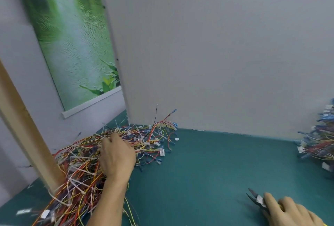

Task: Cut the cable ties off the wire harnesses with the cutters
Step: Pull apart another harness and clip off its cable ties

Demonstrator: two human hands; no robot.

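Multicoloured wire harnesses (81, 171), heaped, tangled

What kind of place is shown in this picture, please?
Probably a workbench for hand work on wiring, not a home. A big pile of wire harnesses lies on a green bench mat, a second pile sits at the right edge, and the right hand holds cutters.

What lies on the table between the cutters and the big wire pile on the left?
Nothing: the head view shows only bare green table between the cutters in the right hand and the wire pile under the left hand.
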